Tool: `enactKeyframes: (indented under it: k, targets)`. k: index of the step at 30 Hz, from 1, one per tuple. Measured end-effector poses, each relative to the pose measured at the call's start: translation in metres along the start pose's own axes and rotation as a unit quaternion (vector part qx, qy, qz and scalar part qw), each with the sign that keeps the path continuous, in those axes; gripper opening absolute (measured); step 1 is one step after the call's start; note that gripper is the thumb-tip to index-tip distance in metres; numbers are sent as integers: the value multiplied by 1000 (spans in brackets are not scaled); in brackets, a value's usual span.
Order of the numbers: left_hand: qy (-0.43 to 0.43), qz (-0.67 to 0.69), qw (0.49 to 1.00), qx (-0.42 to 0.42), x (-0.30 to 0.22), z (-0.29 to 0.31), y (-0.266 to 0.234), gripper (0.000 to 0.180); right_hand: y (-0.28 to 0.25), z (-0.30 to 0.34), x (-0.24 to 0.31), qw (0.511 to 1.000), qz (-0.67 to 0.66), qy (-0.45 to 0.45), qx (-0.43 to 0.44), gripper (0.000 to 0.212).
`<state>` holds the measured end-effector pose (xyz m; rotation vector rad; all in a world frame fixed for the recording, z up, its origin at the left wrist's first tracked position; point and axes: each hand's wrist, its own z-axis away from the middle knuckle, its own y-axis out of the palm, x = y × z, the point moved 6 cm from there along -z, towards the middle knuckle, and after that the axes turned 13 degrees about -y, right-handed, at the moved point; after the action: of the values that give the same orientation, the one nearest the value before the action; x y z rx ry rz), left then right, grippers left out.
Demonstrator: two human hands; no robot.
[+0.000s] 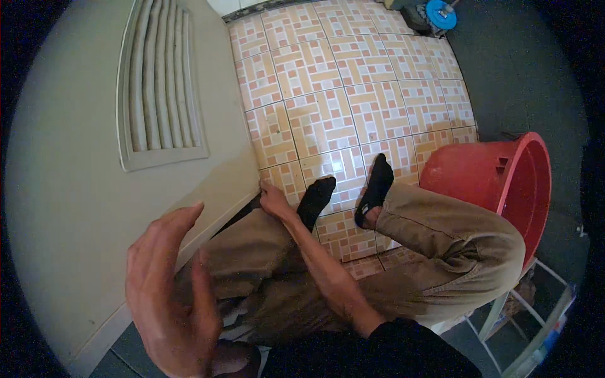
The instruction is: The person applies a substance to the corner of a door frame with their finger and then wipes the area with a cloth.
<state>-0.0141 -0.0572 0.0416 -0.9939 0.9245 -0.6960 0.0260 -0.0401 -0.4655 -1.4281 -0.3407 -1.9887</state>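
Observation:
A cream door (220,142) with a slatted vent (162,82) stands along my left side, its lower edge slanting across the view. My right hand (275,200) reaches over my lap to the bottom far corner of this door. Its fingers are curled and closed at the corner, with the fingertips partly hidden. Close to the camera, my left hand (170,290) is raised in front of the door's lower part. Its thumb and fingers are apart, and nothing lies between them. A dark gap (236,217) shows below the door edge, beside my brown trouser leg.
My feet in black socks (378,186) rest on the patterned tile floor (321,120). A big red bucket (469,167) lies tipped on its side at the right. Behind it stands a pale metal rack (498,318). A round blue object (441,14) sits at the far right by the dark wall.

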Motion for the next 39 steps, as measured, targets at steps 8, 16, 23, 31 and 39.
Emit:
enactKeyframes:
  k: [8,16,23,31,39]
  targets:
    - [47,1,999,-17,-5,-1,1,44,-2,-18,-18,998,10,-48,-46,45]
    - [36,1,999,-4,-2,0,-1,41,-14,-10,11,1000,5,13,-17,45]
    - [37,-10,999,-9,-8,-3,1,37,-20,6,32,999,8,37,6,47]
    - [-14,22,1000,-6,-5,-1,8,35,-23,6,29,997,1,54,-48,38]
    - [-70,-10,996,49,-5,-12,3,44,-13,11,33,997,-7,79,22,54]
